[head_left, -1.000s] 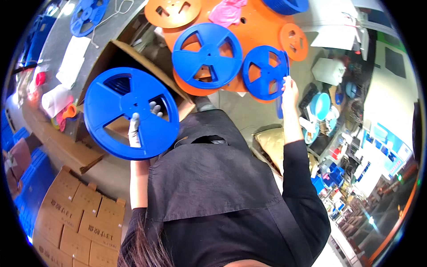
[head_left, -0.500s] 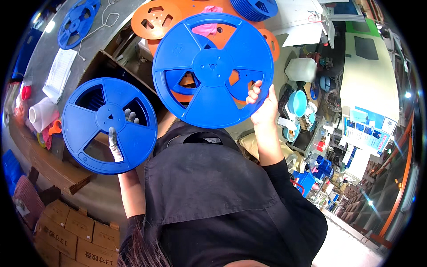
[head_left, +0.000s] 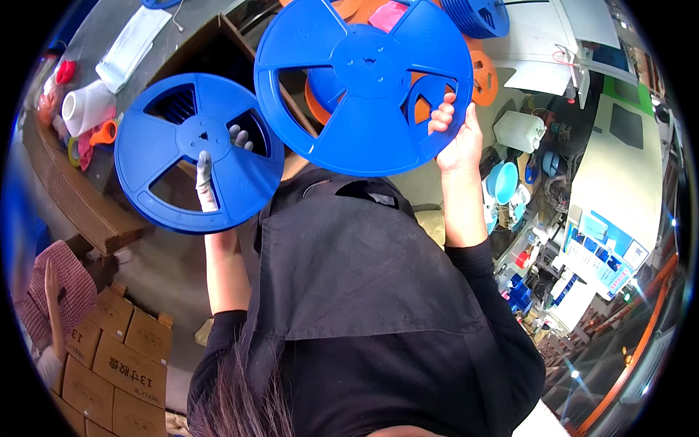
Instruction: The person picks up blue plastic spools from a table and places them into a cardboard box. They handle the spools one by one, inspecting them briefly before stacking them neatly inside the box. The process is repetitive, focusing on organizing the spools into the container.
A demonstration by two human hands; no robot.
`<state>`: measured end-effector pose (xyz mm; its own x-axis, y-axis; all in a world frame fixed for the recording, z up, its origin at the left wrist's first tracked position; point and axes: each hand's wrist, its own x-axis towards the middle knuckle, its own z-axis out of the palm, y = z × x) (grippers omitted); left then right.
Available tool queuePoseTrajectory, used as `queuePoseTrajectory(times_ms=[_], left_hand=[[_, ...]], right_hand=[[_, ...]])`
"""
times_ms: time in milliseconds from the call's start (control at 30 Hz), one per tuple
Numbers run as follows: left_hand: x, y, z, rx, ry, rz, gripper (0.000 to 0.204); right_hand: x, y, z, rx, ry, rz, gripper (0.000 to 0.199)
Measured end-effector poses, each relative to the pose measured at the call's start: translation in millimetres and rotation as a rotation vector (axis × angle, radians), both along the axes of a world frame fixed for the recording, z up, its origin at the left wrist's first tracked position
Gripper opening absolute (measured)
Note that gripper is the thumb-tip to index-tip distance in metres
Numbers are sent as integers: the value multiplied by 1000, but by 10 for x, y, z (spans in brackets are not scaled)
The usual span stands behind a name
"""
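Observation:
A large blue plastic reel (head_left: 378, 131) with wide cutouts is held up in front of me. My right hand (head_left: 460, 146) grips its right rim, fingers curled through a cutout and thumb outside. Lower and to the left, my left hand (head_left: 207, 186), with grey-white coverings on its fingers, holds a stack of blue reels (head_left: 240, 186). Its thumb lies over the front face and its fingertips show through another cutout. Layered edges inside the upper cutout suggest several reels there. The big reel's left rim slightly overlaps the stack, and I cannot tell whether they touch.
Orange reels (head_left: 483, 79) and another blue reel stack (head_left: 477, 16) are beyond. An open cardboard box (head_left: 231, 33) stands behind the held reels. Papers (head_left: 135, 47) and a white plastic container (head_left: 86, 109) lie at left. Cartons (head_left: 129, 368) and a co-worker's arm (head_left: 52, 306) are lower left.
Both held reels appear higher and further right in the picture, and the whole view has shifted. The large reel sits closer to the left stack. A co-worker's arm now shows at lower left.

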<state>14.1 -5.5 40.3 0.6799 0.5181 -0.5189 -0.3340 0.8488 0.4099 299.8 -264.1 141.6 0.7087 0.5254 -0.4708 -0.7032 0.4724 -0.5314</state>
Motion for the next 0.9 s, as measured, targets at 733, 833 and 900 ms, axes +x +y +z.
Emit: queuePoseTrajectory(times_ms=[733,833,900], left_hand=[[774,-432,699,-150,-441,-278,71],[763,-454,626,-193,-519,-286,74],[843,-516,360,-172,-635,-290,84]], right_hand=[[-1332,1419,649,-365,-1483,917,56],[-1062,1171,666,-406,-1286,572,42],[-808,937,517,-506,-1321,377,38]])
